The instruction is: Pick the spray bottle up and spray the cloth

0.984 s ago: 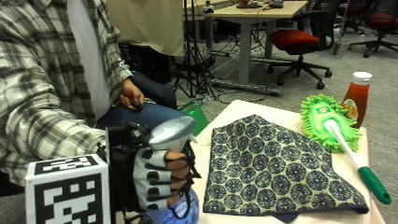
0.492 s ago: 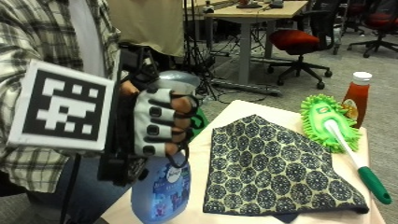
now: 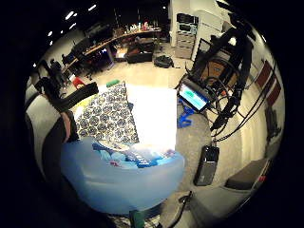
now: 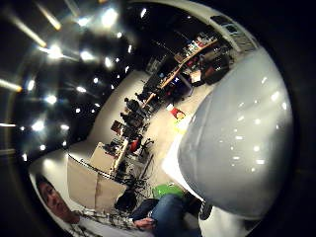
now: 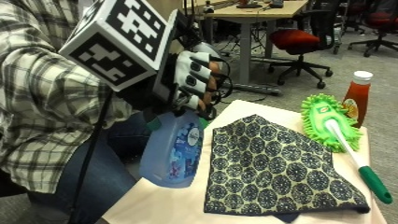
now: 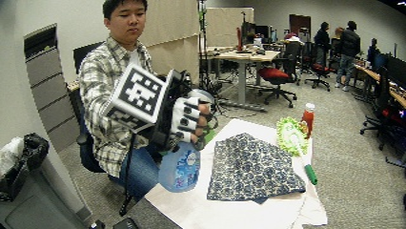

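Raised since the earlier frame: blue spray bottle, gripped at the neck by curled right hand, apparently clear of table, beside patterned cloth.

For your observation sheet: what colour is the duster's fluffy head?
Bright lime green duster head, clearest in the outside view.

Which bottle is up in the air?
The blue spray bottle, gripped at its top by the gloved right hand above the table's edge. The red sauce bottle stands on the table.
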### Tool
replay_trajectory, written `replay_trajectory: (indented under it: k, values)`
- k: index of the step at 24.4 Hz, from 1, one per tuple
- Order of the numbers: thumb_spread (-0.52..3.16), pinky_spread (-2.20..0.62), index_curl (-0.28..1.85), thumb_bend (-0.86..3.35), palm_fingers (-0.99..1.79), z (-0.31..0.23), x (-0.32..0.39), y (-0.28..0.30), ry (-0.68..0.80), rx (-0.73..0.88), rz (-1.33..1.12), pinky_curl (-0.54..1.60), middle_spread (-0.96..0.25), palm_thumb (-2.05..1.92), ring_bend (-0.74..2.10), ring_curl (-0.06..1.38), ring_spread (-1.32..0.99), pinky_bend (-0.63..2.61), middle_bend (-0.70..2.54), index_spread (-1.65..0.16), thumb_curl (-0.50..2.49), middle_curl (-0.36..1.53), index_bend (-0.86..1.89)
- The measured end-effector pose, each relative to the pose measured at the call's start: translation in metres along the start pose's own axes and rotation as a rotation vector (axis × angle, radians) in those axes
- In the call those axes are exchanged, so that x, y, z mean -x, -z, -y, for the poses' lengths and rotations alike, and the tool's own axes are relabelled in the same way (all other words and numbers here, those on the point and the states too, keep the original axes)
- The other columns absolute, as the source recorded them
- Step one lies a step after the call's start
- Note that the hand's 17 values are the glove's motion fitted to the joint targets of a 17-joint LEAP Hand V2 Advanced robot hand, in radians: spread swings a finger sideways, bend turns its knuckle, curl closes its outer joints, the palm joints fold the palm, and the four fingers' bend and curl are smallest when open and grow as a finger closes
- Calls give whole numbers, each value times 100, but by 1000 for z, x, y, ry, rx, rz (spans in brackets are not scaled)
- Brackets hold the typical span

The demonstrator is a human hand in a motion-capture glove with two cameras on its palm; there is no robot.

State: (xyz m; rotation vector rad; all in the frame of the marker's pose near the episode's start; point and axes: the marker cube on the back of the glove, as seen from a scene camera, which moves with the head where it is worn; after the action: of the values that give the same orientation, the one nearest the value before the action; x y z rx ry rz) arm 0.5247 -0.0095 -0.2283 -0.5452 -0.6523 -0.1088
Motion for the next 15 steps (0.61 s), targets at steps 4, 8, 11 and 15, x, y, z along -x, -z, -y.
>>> replay_trajectory:
  k: [4, 8, 11, 15]
  values:
    - [1, -19, 57, -3, 136, -38, 13, -3, 97, 160, -71, 45, -16, 106, 70, 51, -20, 41, 63, -27, 76, 55, 38]
    - [1, -19, 58, -3, 136, -35, 30, -23, 138, 218, -151, 45, -16, 106, 71, 51, -20, 42, 63, -27, 76, 54, 37]
    - [0, -19, 58, -3, 136, -33, 40, -38, 167, 260, -218, 45, -16, 106, 71, 51, -20, 42, 63, -27, 76, 54, 37]
    - [0, -19, 58, -3, 136, -34, 50, -61, 207, 313, -339, 45, -16, 106, 71, 51, -20, 42, 64, -27, 77, 54, 37]
